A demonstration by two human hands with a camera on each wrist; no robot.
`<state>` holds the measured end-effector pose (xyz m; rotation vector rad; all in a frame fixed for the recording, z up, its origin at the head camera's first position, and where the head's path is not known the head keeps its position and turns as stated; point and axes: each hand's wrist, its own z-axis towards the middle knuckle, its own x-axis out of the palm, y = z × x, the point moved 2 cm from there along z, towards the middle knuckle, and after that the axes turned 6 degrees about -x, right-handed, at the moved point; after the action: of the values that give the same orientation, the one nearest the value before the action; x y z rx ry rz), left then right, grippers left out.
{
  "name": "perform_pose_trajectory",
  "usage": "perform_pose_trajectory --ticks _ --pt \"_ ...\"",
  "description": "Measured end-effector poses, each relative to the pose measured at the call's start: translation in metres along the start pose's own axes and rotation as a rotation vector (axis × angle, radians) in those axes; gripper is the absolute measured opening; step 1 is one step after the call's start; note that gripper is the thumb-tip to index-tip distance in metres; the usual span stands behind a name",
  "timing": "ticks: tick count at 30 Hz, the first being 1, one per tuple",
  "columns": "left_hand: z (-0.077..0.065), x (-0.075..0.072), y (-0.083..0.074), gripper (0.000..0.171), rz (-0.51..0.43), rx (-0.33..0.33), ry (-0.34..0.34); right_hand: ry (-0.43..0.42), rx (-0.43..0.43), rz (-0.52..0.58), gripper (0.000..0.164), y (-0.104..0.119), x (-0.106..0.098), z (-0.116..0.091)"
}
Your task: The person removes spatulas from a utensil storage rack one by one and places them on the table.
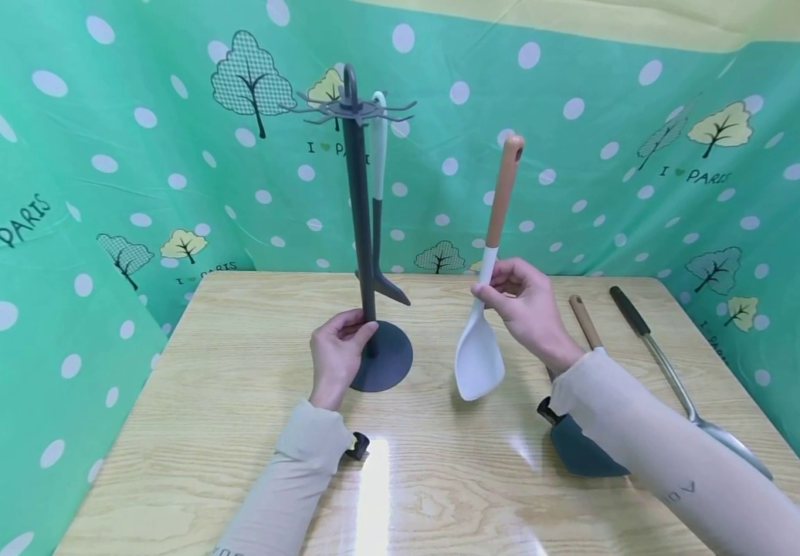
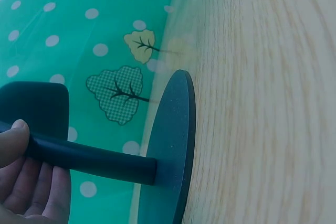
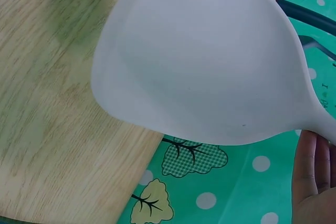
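Note:
My left hand (image 1: 337, 351) grips the dark pole (image 1: 361, 224) of a utensil stand low down, just above its round base (image 1: 391, 363). From a hook on the stand's top ring (image 1: 351, 110) hangs a turner (image 1: 379, 147) with a pale handle; its dark head (image 2: 37, 106) shows behind the pole in the left wrist view. Right of the stand, my right hand (image 1: 525, 305) pinches the white neck of a spatula with a brown handle (image 1: 502, 193). This spatula is held raised with its handle up, and its broad white head (image 3: 199, 61) fills the right wrist view.
A steel-shafted utensil with a black handle (image 1: 628, 309) lies along the table's right side. Beside it, a brown handle (image 1: 585, 320) and a dark blade (image 1: 584, 448) show around my right sleeve, which covers the part between. A green dotted cloth (image 1: 268, 224) hangs behind the wooden table (image 1: 233, 355).

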<state>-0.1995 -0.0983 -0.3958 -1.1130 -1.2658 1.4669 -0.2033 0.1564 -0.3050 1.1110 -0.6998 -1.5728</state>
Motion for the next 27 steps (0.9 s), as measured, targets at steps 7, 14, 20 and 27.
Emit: perform_pose_trajectory --ticks 7,14,20,27 --pt "-0.001 0.000 -0.001 0.024 0.015 0.000 0.002 -0.007 0.014 -0.037 0.022 -0.003 -0.005 -0.003" --pt "0.007 0.001 0.012 0.024 0.005 0.002 -0.003 -0.010 0.046 -0.077 0.022 -0.006 -0.009 -0.007" --pt "0.017 0.002 0.035 0.024 -0.018 0.023 -0.014 -0.006 0.073 -0.091 0.023 -0.008 -0.012 -0.011" --pt "0.015 0.002 0.031 0.023 -0.010 0.027 -0.015 -0.003 0.135 -0.142 0.027 -0.026 -0.020 -0.014"
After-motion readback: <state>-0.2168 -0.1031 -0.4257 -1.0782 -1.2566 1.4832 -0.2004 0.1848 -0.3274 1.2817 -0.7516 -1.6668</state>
